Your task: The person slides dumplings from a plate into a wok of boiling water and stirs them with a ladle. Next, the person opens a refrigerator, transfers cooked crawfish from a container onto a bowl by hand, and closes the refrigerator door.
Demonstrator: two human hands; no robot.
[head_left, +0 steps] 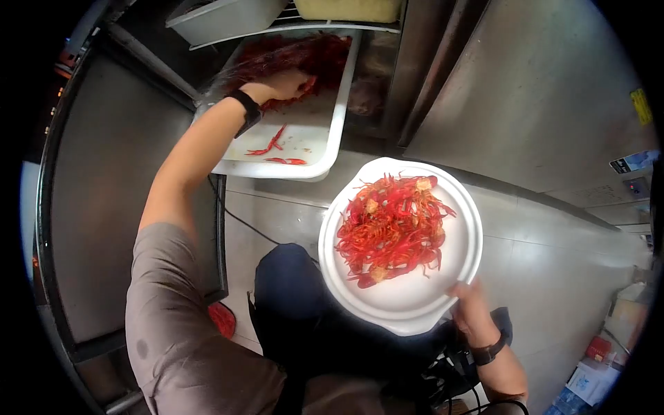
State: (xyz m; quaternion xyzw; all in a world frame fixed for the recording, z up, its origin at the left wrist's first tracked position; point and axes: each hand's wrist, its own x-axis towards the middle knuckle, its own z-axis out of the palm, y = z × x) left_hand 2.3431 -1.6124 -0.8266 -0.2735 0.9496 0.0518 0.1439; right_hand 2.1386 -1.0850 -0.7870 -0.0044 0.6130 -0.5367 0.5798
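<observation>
My left hand (285,84) reaches into a white plastic tub (335,138) on a low shelf. Its fingers are curled round a red crayfish (308,84) at the edge of a crayfish pile (277,57). Clear film (243,69) lies over part of that pile. Loose red claws (275,142) rest on the tub's bare floor. My right hand (472,308) grips the lower right rim of a round white dish (453,252), held above my lap. A heap of red crayfish (394,225) with a few pale yellowish lumps sits in the dish.
An open dark fridge door (124,200) stands at left. Above the tub, a wire shelf (311,28) bears a grey container (221,24) and a yellowish-filled one (349,8). A metal cabinet door (532,97) is at right. Boxes (591,377) stand at lower right on the tiled floor (529,266).
</observation>
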